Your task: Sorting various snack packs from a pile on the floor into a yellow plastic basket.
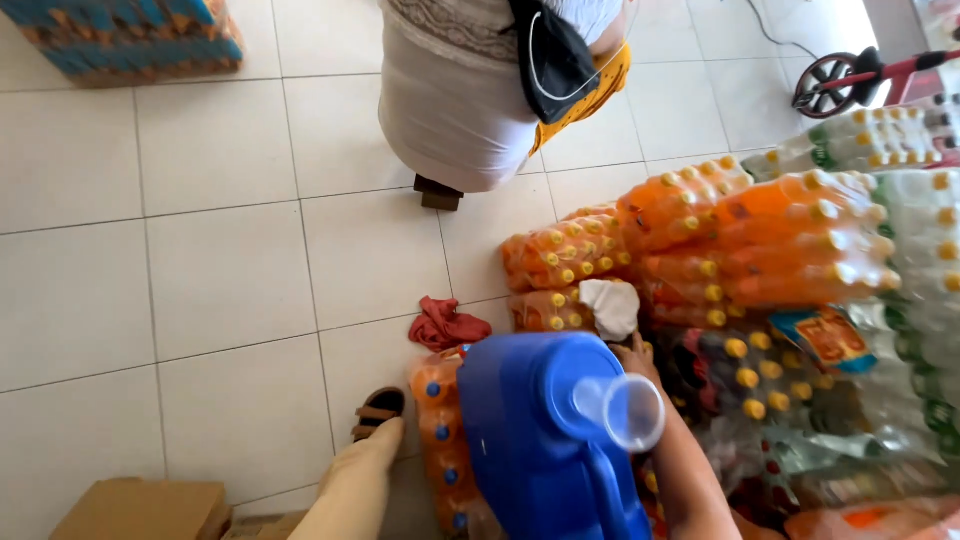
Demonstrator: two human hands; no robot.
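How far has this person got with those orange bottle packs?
Done: cannot tell; no pack looks different. In hand: the right hand presses a white cloth on one orange bottle pack, a blue jug close below. Left: the stacked packs beyond.

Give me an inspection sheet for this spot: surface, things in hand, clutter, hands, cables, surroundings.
Surface: pale tiled floor, no spill seen.
Things in hand: blue jug with a clear cap, close under the camera; white cloth lying on shrink-wrapped packs of orange bottles.
Clutter: red rag on the floor; cardboard box at the lower left.
Hands: right hand reaches to the white cloth, its grip hidden; left hand not in view.
Cables: thin cable on the floor at the top right.
Surroundings: another person stands ahead; green-capped bottle packs and a red wheeled cart to the right.
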